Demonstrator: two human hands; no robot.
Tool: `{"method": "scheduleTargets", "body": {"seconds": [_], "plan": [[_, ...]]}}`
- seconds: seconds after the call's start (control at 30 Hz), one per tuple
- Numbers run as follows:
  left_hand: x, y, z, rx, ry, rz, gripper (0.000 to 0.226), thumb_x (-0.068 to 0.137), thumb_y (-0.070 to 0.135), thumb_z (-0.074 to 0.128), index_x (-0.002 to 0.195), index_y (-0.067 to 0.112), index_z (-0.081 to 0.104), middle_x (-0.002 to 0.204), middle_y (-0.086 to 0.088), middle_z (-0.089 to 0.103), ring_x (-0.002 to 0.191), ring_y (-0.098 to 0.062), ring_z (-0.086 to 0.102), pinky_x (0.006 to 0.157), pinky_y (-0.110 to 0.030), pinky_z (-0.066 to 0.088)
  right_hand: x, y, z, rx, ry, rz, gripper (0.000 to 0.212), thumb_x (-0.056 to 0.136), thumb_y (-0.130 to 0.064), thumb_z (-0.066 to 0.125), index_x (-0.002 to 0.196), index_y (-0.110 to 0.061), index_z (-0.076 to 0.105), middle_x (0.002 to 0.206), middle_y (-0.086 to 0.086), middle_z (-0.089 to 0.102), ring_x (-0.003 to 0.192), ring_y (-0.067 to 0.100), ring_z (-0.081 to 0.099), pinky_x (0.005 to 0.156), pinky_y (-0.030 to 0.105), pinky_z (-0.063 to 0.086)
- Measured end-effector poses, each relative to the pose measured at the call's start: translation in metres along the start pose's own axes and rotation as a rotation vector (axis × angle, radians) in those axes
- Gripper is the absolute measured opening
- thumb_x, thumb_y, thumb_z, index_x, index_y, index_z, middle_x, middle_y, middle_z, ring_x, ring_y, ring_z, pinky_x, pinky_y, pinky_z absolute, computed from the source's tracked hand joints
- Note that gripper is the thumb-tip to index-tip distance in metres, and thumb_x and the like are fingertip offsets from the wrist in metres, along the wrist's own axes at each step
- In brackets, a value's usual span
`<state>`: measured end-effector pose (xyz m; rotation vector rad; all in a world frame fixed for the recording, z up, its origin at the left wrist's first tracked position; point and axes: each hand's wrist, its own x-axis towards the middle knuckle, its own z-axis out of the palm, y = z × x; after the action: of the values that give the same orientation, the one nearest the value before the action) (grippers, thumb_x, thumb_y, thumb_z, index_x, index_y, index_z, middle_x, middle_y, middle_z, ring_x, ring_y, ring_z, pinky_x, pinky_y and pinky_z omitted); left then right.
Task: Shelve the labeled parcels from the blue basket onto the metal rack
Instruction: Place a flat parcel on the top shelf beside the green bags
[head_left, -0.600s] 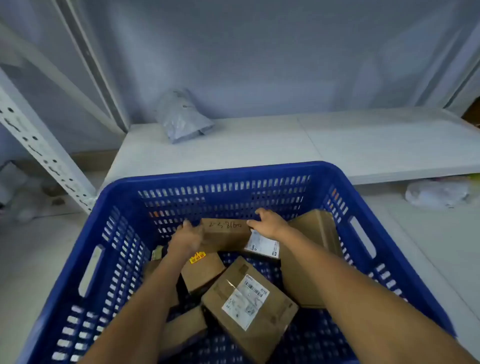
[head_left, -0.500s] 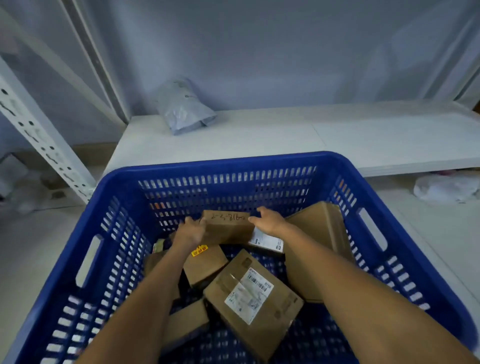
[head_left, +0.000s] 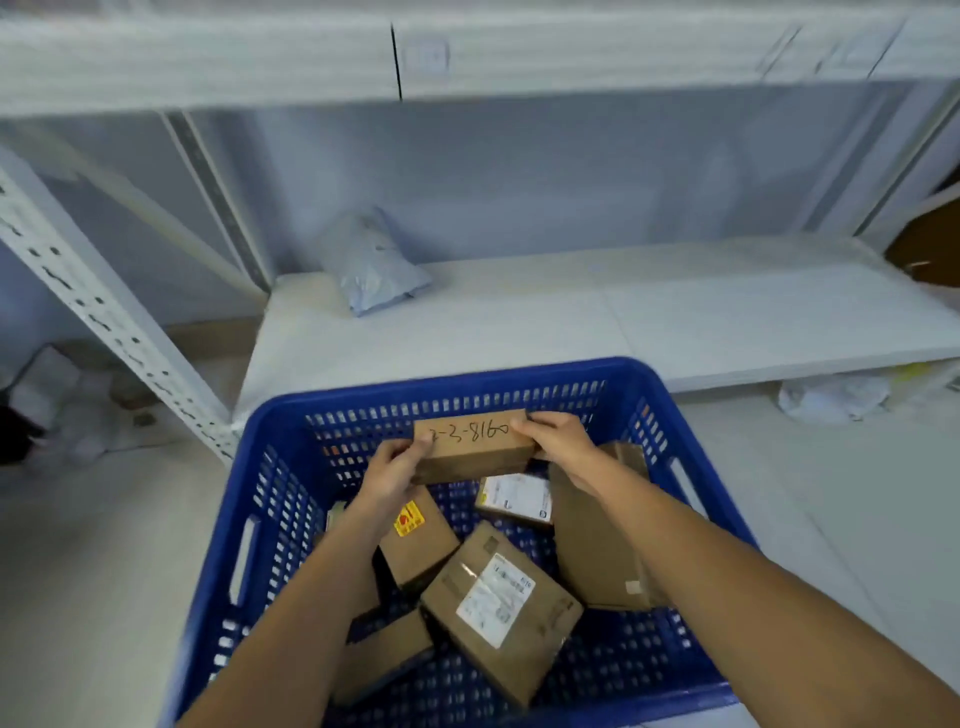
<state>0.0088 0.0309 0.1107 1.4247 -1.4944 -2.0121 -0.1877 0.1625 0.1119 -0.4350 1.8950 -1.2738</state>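
Far left of the blue basket (head_left: 644, 379): a perforated white rack upright (head_left: 98, 312), slanting down to the floor by the basket's far-left corner. Behind that upright, blurred pale clutter (head_left: 57, 400) on the floor, too indistinct to name.

Beyond the basket's far wall: the rack's low white shelf (head_left: 675, 322), with a grey poly mailer (head_left: 371, 262) lying near its left rear corner. Above, a second white shelf (head_left: 208, 62) spanning the frame.

At the basket's far wall, raised over the other parcels: a small brown box (head_left: 475, 447) with handwritten digits on its top face, held level between both hands. Left hand (head_left: 392, 475) gripped the box's left end, thumb on top, fingers curled beneath. Right hand (head_left: 558, 441) pinched the right end, fingers over the far edge. Both forearms reached in from the basket's near side.

Inside the basket, below the held box: a box with a yellow sticker (head_left: 418, 540) under the left wrist, a plain brown box (head_left: 384, 657) nearer the basket's near wall, a large box with a white shipping label (head_left: 501, 608) tilted at centre, a small white-faced parcel (head_left: 517, 499) just behind it, and a tall brown box (head_left: 597, 535) leaning toward the basket's right wall.

Right of the basket, under the low shelf's edge: a crumpled white bag (head_left: 831, 397) on the floor.
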Motion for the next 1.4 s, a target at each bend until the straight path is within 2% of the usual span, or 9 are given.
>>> {"method": "scheduleTargets", "body": {"seconds": [0.17, 0.27, 0.43, 0.6, 0.7, 0.87, 0.97, 1.07, 1.4], "plan": [[-0.101, 0.139, 0.002, -0.056, -0.193, 0.02, 0.054, 0.077, 0.033, 0.075, 0.124, 0.017, 0.054, 0.116, -0.009, 0.064, 0.104, -0.023, 0.06, 0.085, -0.033, 0.049, -0.082, -0.14, -0.059, 0.284, -0.134, 0.074, 0.04, 0.083, -0.027, 0.076, 0.12, -0.02, 0.064, 0.119, 0.006, 0.068, 0.111, 0.024, 0.062, 0.1, 0.042, 0.05], [-0.168, 0.231, -0.001, -0.045, -0.242, 0.054, 0.067, 0.063, 0.032, 0.081, 0.123, 0.017, 0.056, 0.112, -0.014, 0.068, 0.103, -0.033, 0.063, 0.09, -0.043, 0.048, -0.136, -0.23, -0.094, 0.325, -0.251, 0.096, 0.043, 0.073, -0.024, 0.084, 0.112, -0.021, 0.066, 0.112, 0.007, 0.072, 0.106, 0.029, 0.068, 0.096, 0.044, 0.053], [-0.279, 0.374, -0.01, 0.035, -0.32, 0.138, 0.071, 0.059, 0.041, 0.087, 0.121, 0.024, 0.056, 0.108, -0.009, 0.072, 0.103, -0.025, 0.061, 0.087, -0.034, 0.044, -0.23, -0.374, -0.136, 0.328, -0.349, 0.042, 0.062, 0.071, -0.021, 0.085, 0.128, -0.024, 0.061, 0.128, 0.016, 0.064, 0.116, 0.032, 0.061, 0.106, 0.044, 0.045], [-0.39, 0.506, -0.014, 0.081, -0.386, 0.268, 0.079, 0.056, 0.051, 0.086, 0.123, 0.027, 0.054, 0.109, -0.003, 0.073, 0.106, -0.024, 0.061, 0.087, -0.032, 0.044, -0.331, -0.513, -0.173, 0.27, -0.399, -0.113, 0.066, 0.075, -0.023, 0.081, 0.132, -0.007, 0.053, 0.128, 0.02, 0.061, 0.118, 0.033, 0.058, 0.11, 0.047, 0.038], [-0.453, 0.589, -0.013, 0.062, -0.414, 0.392, 0.078, 0.055, 0.056, 0.084, 0.123, 0.035, 0.053, 0.111, -0.001, 0.071, 0.111, -0.023, 0.059, 0.094, -0.035, 0.042, -0.391, -0.606, -0.192, 0.259, -0.361, -0.28, 0.055, 0.078, -0.025, 0.077, 0.127, -0.011, 0.057, 0.127, 0.022, 0.062, 0.119, 0.036, 0.059, 0.11, 0.048, 0.04], [-0.538, 0.696, -0.013, -0.008, -0.453, 0.643, 0.071, 0.059, 0.046, 0.084, 0.123, 0.032, 0.058, 0.12, -0.006, 0.065, 0.109, -0.021, 0.06, 0.089, -0.035, 0.043, -0.467, -0.732, -0.209, 0.3, -0.263, -0.549, 0.052, 0.075, -0.027, 0.08, 0.123, -0.014, 0.062, 0.12, 0.02, 0.065, 0.11, 0.031, 0.062, 0.105, 0.049, 0.042], [-0.566, 0.734, -0.016, -0.072, -0.475, 0.728, 0.066, 0.068, 0.037, 0.082, 0.127, 0.023, 0.056, 0.123, -0.014, 0.064, 0.114, -0.028, 0.061, 0.098, -0.041, 0.045, -0.49, -0.776, -0.209, 0.305, -0.226, -0.653, 0.051, 0.082, -0.022, 0.071, 0.129, -0.009, 0.056, 0.126, 0.026, 0.059, 0.118, 0.038, 0.058, 0.108, 0.053, 0.041], [-0.578, 0.759, -0.02, -0.122, -0.518, 0.758, 0.057, 0.078, 0.022, 0.069, 0.132, 0.016, 0.052, 0.124, -0.018, 0.063, 0.117, -0.031, 0.06, 0.101, -0.045, 0.047, -0.501, -0.802, -0.206, 0.304, -0.233, -0.691, 0.051, 0.085, -0.027, 0.067, 0.133, -0.012, 0.054, 0.128, 0.019, 0.061, 0.122, 0.032, 0.058, 0.106, 0.049, 0.044], [-0.577, 0.819, -0.012, -0.076, -0.485, 0.856, 0.066, 0.063, 0.042, 0.079, 0.124, 0.028, 0.057, 0.108, -0.006, 0.073, 0.112, -0.027, 0.061, 0.089, -0.036, 0.049, -0.499, -0.844, -0.205, 0.36, -0.125, -0.779, 0.045, 0.081, -0.032, 0.07, 0.122, -0.016, 0.06, 0.116, 0.01, 0.07, 0.115, 0.026, 0.064, 0.1, 0.04, 0.051]]}}
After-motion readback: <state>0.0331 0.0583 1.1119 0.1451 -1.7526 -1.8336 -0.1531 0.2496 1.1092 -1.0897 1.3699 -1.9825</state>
